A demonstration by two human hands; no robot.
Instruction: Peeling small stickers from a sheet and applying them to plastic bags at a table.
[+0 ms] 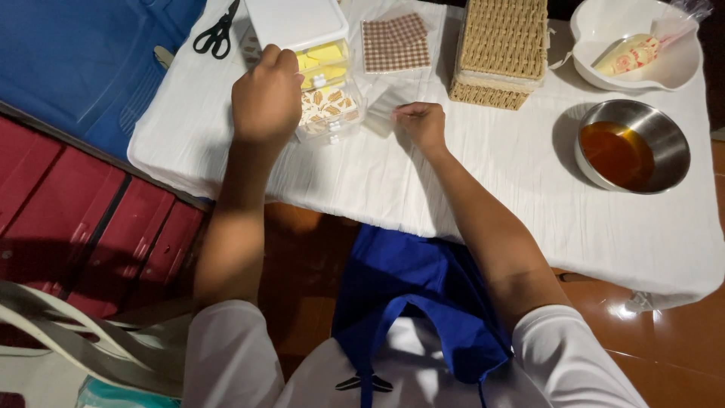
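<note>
A small clear plastic drawer unit (325,75) with a white lid stands on the table (468,174), which is draped in a creased white cloth. Its upper drawer shows yellow sheets, the lower one cream sheets printed with brown leaves. The left hand (266,94) rests curled against the unit's left side, covering part of it, so I cannot tell how firmly it grips. The right hand (423,123) is just beside the drawers, fingers pinched narrow on something thin and pale (too faint to name). Behind it lies a stack of brown checked squares (396,43), and next to those a woven wicker basket (500,49) turned so its contents are hidden. A round steel bowl (633,145) holds amber liquid; a white curved dish (634,41), cut off at the top edge, holds a clear bag with something patterned. Black scissors (217,32) lie near the blue cloth (98,60).
</note>
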